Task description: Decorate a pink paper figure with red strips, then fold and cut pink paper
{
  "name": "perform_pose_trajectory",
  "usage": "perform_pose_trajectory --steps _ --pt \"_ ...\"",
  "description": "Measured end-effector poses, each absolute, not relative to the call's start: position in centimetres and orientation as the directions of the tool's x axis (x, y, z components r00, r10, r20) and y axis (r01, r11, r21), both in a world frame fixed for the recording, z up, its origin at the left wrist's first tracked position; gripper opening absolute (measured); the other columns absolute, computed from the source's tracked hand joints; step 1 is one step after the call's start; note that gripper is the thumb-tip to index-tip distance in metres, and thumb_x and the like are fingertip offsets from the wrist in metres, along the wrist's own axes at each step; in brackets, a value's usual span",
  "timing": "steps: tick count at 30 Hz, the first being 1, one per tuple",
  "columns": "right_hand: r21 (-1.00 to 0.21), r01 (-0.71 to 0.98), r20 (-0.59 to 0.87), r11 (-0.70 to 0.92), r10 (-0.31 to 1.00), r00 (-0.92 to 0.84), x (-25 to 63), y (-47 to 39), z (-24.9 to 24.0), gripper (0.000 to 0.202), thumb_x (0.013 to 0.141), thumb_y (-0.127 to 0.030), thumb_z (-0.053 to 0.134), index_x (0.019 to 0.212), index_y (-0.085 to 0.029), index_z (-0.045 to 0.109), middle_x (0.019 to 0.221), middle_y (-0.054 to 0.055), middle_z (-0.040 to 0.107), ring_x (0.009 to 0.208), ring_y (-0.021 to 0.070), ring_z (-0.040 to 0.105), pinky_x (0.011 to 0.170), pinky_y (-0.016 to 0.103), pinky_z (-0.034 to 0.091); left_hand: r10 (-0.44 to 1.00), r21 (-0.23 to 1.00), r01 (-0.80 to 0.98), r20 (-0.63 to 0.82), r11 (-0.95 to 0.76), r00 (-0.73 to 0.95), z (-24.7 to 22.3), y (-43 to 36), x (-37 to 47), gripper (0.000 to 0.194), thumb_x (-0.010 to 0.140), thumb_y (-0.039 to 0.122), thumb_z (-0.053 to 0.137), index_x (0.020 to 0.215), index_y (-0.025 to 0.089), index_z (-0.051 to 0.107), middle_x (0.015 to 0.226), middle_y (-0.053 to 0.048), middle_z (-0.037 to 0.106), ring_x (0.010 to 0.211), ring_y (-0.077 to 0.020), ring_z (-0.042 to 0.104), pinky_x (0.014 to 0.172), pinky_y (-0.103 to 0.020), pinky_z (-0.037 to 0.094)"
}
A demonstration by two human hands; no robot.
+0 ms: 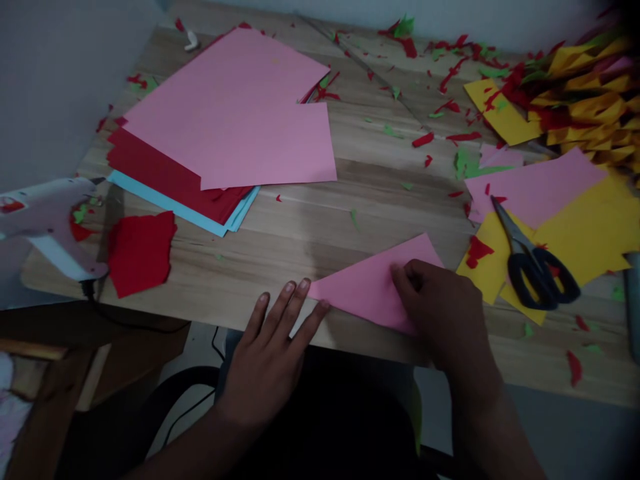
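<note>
A folded pink paper triangle [365,283] lies flat near the front edge of the wooden table. Its narrow tip points left, where my left hand [273,350] rests with fingers stretched out and spread, fingertips touching the tip. My right hand [443,307] sits on the wide end with its fingers curled in and knuckles against the paper. Whether anything is inside those curled fingers is hidden. To the right of that hand, scissors [533,270] with dark handles lie on yellow paper [583,230] and a pink sheet [540,183].
Pink sheets [235,113] lie over red paper [165,170] and light blue paper [175,207] at the back left. A white glue gun [50,220] with a cord stands at the left edge, beside red crepe-like pieces [140,253]. Yellow folded paper [590,100] is heaped back right, among scattered scraps.
</note>
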State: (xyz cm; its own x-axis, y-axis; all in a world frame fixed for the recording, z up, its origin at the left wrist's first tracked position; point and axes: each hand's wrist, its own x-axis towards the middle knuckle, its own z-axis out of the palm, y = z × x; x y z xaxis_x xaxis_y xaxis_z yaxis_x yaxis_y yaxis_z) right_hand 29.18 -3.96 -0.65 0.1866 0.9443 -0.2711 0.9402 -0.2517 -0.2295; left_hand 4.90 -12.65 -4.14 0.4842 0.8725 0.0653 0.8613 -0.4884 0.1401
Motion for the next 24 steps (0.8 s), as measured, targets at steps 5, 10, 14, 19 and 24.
perform_pose_trajectory --steps 5,10,14,19,24 --pt "-0.236 0.948 -0.231 -0.214 0.96 0.159 29.3 -4.1 -0.9 0.041 0.091 -0.046 0.052 0.059 -0.021 0.059 0.053 0.0 0.054 0.051 0.0143 0.041 0.055 0.028 0.021 0.812 0.156 0.799 0.033 -0.581 0.583 -3.6 -12.1 7.3 0.065 0.094 0.023 0.05 0.156 0.007 0.035 0.164 -0.017 0.033 0.156 -0.0309 0.018 0.127 -0.048 0.01" --pt "-0.226 0.951 -0.206 -0.211 0.965 0.165 29.2 -4.1 -1.0 0.04 0.09 -0.044 0.053 0.059 -0.02 0.061 0.053 0.001 0.055 0.049 0.0136 0.04 0.055 0.028 0.023 0.725 0.127 0.723 -0.038 -0.679 0.688 -3.3 -10.4 9.0 0.086 0.09 0.028 0.063 0.162 0.035 0.017 0.168 -0.012 0.024 0.152 -0.0422 0.023 0.12 -0.062 0.016" --pt "-0.235 0.952 -0.183 -0.199 0.97 0.158 29.2 -4.2 -1.1 0.04 0.091 -0.044 0.052 0.061 -0.02 0.062 0.053 0.001 0.057 0.049 0.0139 0.042 0.055 0.028 0.023 0.717 0.115 0.716 -0.036 -0.689 0.696 -3.3 -10.1 8.8 0.093 0.088 0.029 0.066 0.163 0.036 0.01 0.168 -0.014 0.022 0.151 -0.0444 0.024 0.118 -0.064 0.018" --pt "-0.233 0.95 -0.199 -0.209 0.966 0.164 28.9 -4.1 -0.9 0.038 0.091 -0.039 0.055 0.06 -0.02 0.062 0.054 0.0 0.057 0.05 0.0139 0.044 0.055 0.028 0.023 0.729 0.12 0.723 0.012 -0.68 0.684 -3.6 -10.3 8.9 0.09 0.087 0.025 0.066 0.163 0.034 0.018 0.166 -0.014 0.027 0.151 -0.0457 0.022 0.117 -0.066 0.017" --pt "-0.217 0.947 -0.25 -0.235 0.951 0.179 28.6 -3.8 -0.6 0.037 0.093 -0.037 0.055 0.061 -0.02 0.063 0.055 0.001 0.061 0.052 0.0148 0.049 0.056 0.028 0.023 0.689 0.174 0.674 0.035 -0.718 0.724 -4.1 -10.0 9.9 0.062 0.093 0.032 0.058 0.152 0.023 0.044 0.166 -0.011 0.031 0.153 -0.0378 0.018 0.123 -0.061 0.005"
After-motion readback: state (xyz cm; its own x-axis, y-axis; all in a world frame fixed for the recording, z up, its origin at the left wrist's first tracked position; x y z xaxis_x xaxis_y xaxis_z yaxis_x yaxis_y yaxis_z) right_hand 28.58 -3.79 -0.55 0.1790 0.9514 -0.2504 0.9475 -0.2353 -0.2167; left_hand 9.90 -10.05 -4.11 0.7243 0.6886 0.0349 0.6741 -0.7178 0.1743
